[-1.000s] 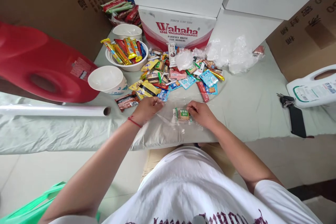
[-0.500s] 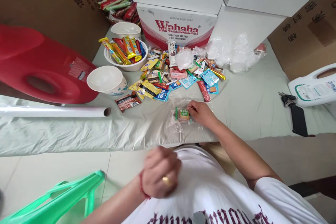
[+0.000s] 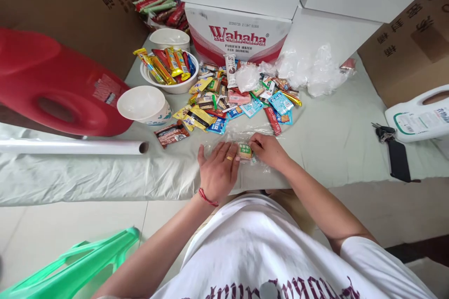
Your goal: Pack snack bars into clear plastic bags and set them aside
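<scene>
A green-labelled biscuit packet [image 3: 244,150] lies near the table's front edge, in or on a clear plastic bag [image 3: 261,168]; I cannot tell which. My left hand [image 3: 219,166], with a ring and a red bracelet, is laid flat over the bag's left part, fingers stretched out beside the packet. At the packet's right end my right hand [image 3: 268,150] is closed in a pinch on the bag; its fingertips touch or nearly touch the packet. Just beyond is a pile of wrapped snacks [image 3: 238,98], with a brown snack packet [image 3: 171,134] to the left.
Left stand a paper bowl [image 3: 142,103], a snack-filled white bowl [image 3: 175,88], a red jug [image 3: 70,84] and a plastic roll [image 3: 73,146]. A Wahaha carton [image 3: 238,32] and crumpled plastic bags [image 3: 315,72] are behind. A white bottle [image 3: 414,119] and keys [image 3: 385,131] lie right.
My left hand has moved forward from above my shirt onto the plastic bag and opened from a curled shape to flat. My right hand stays in nearly the same place.
</scene>
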Motion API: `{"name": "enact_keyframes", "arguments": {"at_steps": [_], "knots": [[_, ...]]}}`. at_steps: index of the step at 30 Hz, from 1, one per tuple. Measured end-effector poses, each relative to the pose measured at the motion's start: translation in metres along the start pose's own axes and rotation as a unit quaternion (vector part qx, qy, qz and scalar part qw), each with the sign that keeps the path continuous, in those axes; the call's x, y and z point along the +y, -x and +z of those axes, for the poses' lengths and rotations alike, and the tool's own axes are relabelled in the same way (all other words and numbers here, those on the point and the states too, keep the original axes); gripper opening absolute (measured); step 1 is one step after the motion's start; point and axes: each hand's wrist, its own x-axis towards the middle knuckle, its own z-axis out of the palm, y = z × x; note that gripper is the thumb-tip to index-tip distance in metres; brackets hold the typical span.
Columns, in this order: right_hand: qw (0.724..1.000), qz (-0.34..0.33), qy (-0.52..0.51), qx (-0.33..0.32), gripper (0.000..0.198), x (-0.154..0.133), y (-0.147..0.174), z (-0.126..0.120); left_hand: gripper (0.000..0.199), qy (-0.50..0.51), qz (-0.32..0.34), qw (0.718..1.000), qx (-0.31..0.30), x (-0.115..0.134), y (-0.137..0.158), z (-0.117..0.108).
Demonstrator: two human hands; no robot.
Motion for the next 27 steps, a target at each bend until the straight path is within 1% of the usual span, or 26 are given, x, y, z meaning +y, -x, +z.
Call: {"name": "enact_keyframes", "arguments": {"at_steps": [2,5,7,8,11,14,15,17,19,21,22,24,25,27], "knots": [[1.0,-0.002,-0.008,-0.003,0.016,-0.001,0.0,0.001,0.038,-0.011,-0.012,1.0,0.003,-0.001,-0.005,0.001],[1.0,-0.004,-0.017,-0.007,0.016,-0.002,0.0,0.001,0.035,-0.02,0.029,0.999,0.029,-0.001,-0.006,0.006],[1.0,-0.004,-0.026,-0.009,0.017,0.002,0.002,-0.002,0.032,-0.012,0.047,0.998,0.027,-0.002,-0.006,0.01],[0.999,-0.002,-0.032,-0.01,0.017,0.005,0.003,-0.005,0.031,-0.006,0.046,0.999,0.021,-0.003,-0.006,0.012],[0.999,0.02,-0.032,-0.008,0.018,0.021,0.005,-0.024,0.031,0.009,0.035,0.999,0.006,-0.008,-0.008,0.014],[0.998,0.05,0.022,0.025,0.014,0.032,-0.001,-0.053,0.03,0.014,0.048,0.999,0.002,-0.013,-0.011,0.014],[0.997,0.048,0.047,0.04,0.013,0.033,-0.006,-0.061,0.03,0.011,0.055,0.998,0.003,-0.014,-0.012,0.014],[0.994,0.012,0.096,0.056,0.012,0.027,-0.022,-0.071,0.028,0.005,0.067,0.998,0.007,-0.015,-0.013,0.013],[0.986,-0.052,0.152,0.047,0.012,0.017,-0.044,-0.068,0.027,0.002,0.07,0.997,0.011,-0.016,-0.014,0.012],[0.973,-0.087,0.212,0.005,0.015,0.006,-0.068,-0.055,0.027,0.0,0.069,0.998,0.012,-0.016,-0.015,0.011],[0.967,-0.088,0.236,-0.018,0.019,0.002,-0.079,-0.047,0.027,-0.002,0.068,0.998,0.01,-0.016,-0.015,0.01],[0.963,-0.065,0.256,-0.061,0.029,-0.003,-0.096,-0.032,0.027,-0.01,0.071,0.997,0.009,-0.016,-0.014,0.009],[0.964,-0.051,0.248,-0.082,0.029,-0.004,-0.102,-0.027,0.027,-0.014,0.073,0.997,0.009,-0.017,-0.014,0.008],[0.971,-0.03,0.199,-0.131,0.018,-0.004,-0.108,-0.022,0.028,-0.02,0.079,0.997,0.011,-0.017,-0.013,0.008]]}}
